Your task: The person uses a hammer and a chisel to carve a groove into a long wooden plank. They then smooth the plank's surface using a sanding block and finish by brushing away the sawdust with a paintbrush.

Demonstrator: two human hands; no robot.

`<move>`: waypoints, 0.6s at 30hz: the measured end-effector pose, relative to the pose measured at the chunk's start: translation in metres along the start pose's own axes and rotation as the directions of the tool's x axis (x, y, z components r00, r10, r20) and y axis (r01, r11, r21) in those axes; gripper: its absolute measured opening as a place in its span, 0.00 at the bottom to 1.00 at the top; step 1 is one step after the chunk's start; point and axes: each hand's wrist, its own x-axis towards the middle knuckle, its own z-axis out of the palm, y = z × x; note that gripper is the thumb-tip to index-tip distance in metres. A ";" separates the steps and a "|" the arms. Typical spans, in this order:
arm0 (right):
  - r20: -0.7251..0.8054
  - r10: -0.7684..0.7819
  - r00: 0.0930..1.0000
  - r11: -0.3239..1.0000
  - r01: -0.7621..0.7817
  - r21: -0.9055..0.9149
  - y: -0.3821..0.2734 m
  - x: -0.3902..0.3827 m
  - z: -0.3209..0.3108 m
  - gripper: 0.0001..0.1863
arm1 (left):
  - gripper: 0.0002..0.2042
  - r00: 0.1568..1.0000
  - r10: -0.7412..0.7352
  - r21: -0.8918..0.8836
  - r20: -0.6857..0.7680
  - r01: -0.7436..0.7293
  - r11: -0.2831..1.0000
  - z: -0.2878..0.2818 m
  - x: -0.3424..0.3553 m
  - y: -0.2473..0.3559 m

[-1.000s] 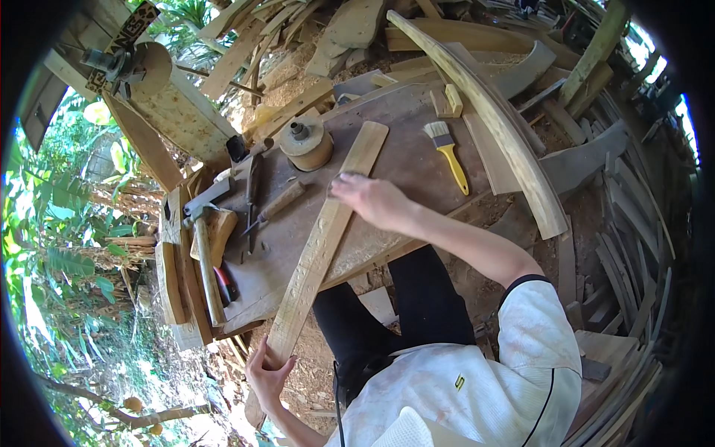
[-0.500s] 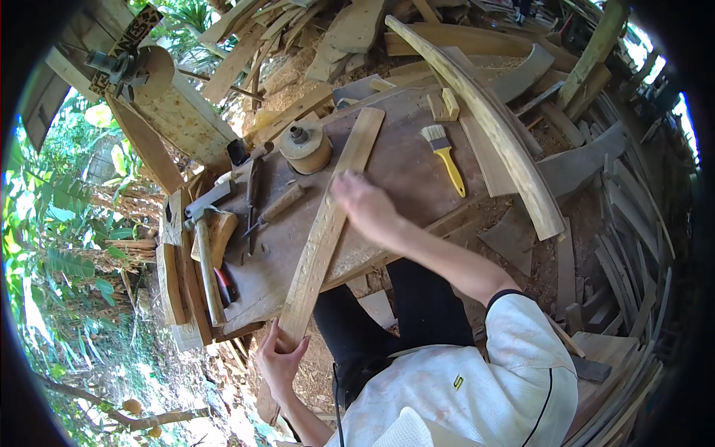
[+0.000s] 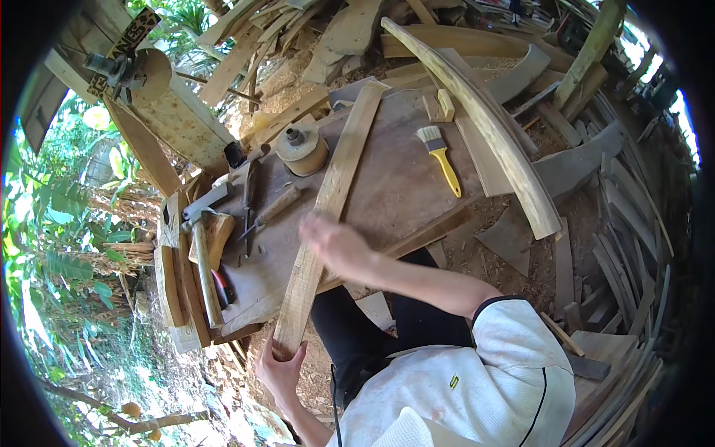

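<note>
1. Hammer (image 3: pixel 199 257) lies at the bench's (image 3: pixel 387 179) left edge, left of the plank (image 3: pixel 328 205).
2. Left hand (image 3: pixel 279 369) clamps the plank's near end, which overhangs the bench.
3. Plank runs diagonally across the bench, from that hand up to the far edge.
4. Right hand (image 3: pixel 335 242), blurred, rests on the plank's middle; whether its fingers close around it cannot be told.
5. Yellow brush (image 3: pixel 441 158) lies right of the plank.

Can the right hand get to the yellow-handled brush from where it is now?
Probably yes. The right hand rests on the long plank, and the yellow-handled brush lies in the open on the bench top beyond it, with only bare board between them.
</note>
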 end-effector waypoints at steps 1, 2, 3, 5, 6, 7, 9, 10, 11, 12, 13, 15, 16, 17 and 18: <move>-0.018 -0.093 0.995 0.986 0.095 0.140 -0.024 -0.010 0.002 0.17 | 0.40 1.000 -0.013 0.011 0.010 0.013 1.000 0.000 0.001 0.004; -0.051 -0.187 0.981 0.941 0.194 0.277 -0.042 -0.013 -0.004 0.17 | 0.40 0.999 -0.030 0.024 0.015 0.030 0.999 -0.001 0.001 0.005; 0.007 -0.209 0.978 0.903 0.190 0.386 -0.047 -0.015 -0.012 0.19 | 0.40 0.999 -0.026 0.014 0.022 0.026 1.000 -0.003 -0.002 -0.002; 0.179 -0.109 0.978 0.912 0.027 0.410 -0.017 0.000 -0.021 0.19 | 0.39 0.999 -0.001 -0.016 0.034 0.001 1.000 -0.007 -0.009 -0.018; 0.267 -0.061 0.962 0.909 -0.057 0.413 0.001 0.009 -0.024 0.19 | 0.39 0.999 -0.022 -0.011 0.032 0.023 1.000 -0.011 -0.014 -0.020; 0.187 0.052 0.981 0.918 -0.121 0.379 0.020 0.010 -0.022 0.18 | 0.39 0.999 -0.041 -0.008 0.034 0.041 0.999 -0.017 -0.018 -0.020; 0.088 0.157 0.984 0.951 -0.175 0.256 0.021 0.009 -0.013 0.18 | 0.39 1.000 0.008 0.058 -0.019 -0.007 0.998 -0.011 -0.025 -0.026; 0.035 0.195 0.980 0.959 -0.198 0.202 0.016 0.009 -0.008 0.18 | 0.39 1.000 -0.012 0.047 -0.018 0.013 0.999 -0.007 -0.025 -0.024; 0.048 0.082 0.995 0.970 -0.091 0.225 -0.009 0.004 -0.011 0.19 | 0.39 0.999 -0.042 0.040 -0.021 0.043 0.998 -0.004 -0.025 -0.020; 0.032 -0.017 0.999 0.960 0.008 0.279 -0.036 -0.011 -0.006 0.18 | 0.39 0.998 -0.059 0.032 -0.016 0.060 0.998 -0.001 -0.022 -0.012; 0.013 -0.104 0.994 0.941 0.094 0.325 -0.061 -0.028 0.002 0.18 | 0.39 0.957 -0.245 0.017 0.155 0.245 0.969 -0.011 -0.008 0.019; 0.058 -0.188 0.980 0.893 0.146 0.426 -0.074 -0.026 -0.002 0.17 | 0.39 0.982 -0.153 -0.016 0.110 0.156 0.988 -0.012 -0.015 0.003; 0.144 -0.180 0.973 0.880 0.094 0.466 -0.063 -0.016 -0.016 0.18 | 0.39 0.990 -0.110 -0.034 0.087 0.114 0.993 -0.012 -0.020 -0.008; 0.232 -0.162 0.959 0.872 0.029 0.488 -0.045 -0.009 -0.027 0.18 | 0.39 0.979 -0.153 -0.035 0.137 0.159 0.987 -0.014 -0.024 -0.019; 0.166 -0.074 0.983 0.903 -0.005 0.430 -0.023 -0.003 -0.028 0.18 | 0.39 0.974 -0.179 -0.046 0.140 0.187 0.981 -0.016 -0.027 -0.021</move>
